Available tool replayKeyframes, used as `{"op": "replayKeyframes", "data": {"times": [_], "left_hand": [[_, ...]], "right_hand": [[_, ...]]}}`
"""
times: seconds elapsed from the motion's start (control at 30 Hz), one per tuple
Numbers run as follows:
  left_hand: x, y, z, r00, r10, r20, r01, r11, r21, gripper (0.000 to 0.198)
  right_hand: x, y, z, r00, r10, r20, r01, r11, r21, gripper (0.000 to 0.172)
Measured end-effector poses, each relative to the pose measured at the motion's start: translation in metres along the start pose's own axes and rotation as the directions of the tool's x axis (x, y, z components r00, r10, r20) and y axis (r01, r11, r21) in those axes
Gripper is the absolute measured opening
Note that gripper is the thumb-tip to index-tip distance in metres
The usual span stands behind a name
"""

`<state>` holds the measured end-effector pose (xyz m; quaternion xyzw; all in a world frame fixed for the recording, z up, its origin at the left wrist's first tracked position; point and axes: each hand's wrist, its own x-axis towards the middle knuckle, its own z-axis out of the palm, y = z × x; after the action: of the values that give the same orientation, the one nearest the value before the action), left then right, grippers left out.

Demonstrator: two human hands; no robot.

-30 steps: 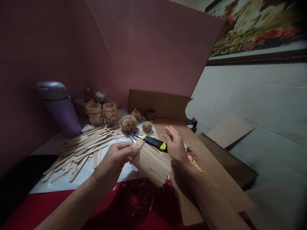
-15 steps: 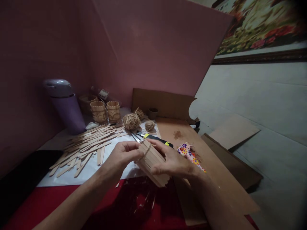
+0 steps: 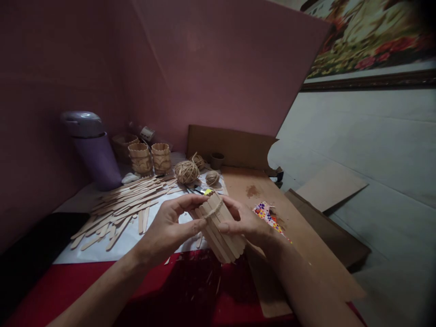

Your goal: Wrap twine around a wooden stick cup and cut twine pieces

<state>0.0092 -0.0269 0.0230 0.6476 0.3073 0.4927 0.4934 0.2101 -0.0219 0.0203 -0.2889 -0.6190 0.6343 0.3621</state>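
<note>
A small cup built of wooden craft sticks (image 3: 220,229) is held between both hands, tilted, with a band of twine round its upper end. My left hand (image 3: 168,227) grips its left side with thumb and fingers curled. My right hand (image 3: 247,225) grips the right side, fingers wrapped around it. Just behind the cup lies a black and yellow utility knife (image 3: 206,191), mostly hidden.
Loose craft sticks (image 3: 126,204) are spread on white paper at the left. Two finished stick cups (image 3: 150,158), twine balls (image 3: 186,172), a purple flask (image 3: 91,150) and a small dark pot (image 3: 217,160) stand behind. A flower-patterned glue gun (image 3: 267,215) lies on brown cardboard (image 3: 299,254).
My right hand came in from above the cardboard and closed on the stick cup. Both hands then turned the cup more upright and lifted it slightly.
</note>
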Motion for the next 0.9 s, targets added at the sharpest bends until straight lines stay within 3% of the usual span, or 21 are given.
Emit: {"op": "replayKeyframes", "data": {"times": [0.2, 0.4, 0.67, 0.9], "left_hand": [[0.001, -0.001, 0.0, 1.0, -0.028, 0.004, 0.028, 1.0, -0.001, 0.031], [0.001, -0.002, 0.001, 1.0, 0.027, 0.007, -0.027, 1.0, 0.006, 0.042], [0.001, 0.003, 0.002, 0.999, -0.006, -0.034, 0.002, 0.993, -0.118, 0.034], [0.002, 0.002, 0.003, 0.995, -0.014, -0.097, 0.009, 0.999, -0.051, 0.034]], "right_hand": [[0.001, 0.006, -0.002, 1.0, 0.01, 0.004, -0.01, 0.999, 0.036, 0.064], [0.002, 0.012, -0.004, 1.0, -0.005, 0.015, 0.003, 0.993, 0.114, 0.058], [0.002, 0.016, -0.007, 0.997, 0.044, 0.061, -0.055, 0.98, 0.192, 0.048], [0.001, 0.019, -0.004, 0.997, 0.041, 0.063, -0.051, 0.985, 0.166, 0.056]]}}
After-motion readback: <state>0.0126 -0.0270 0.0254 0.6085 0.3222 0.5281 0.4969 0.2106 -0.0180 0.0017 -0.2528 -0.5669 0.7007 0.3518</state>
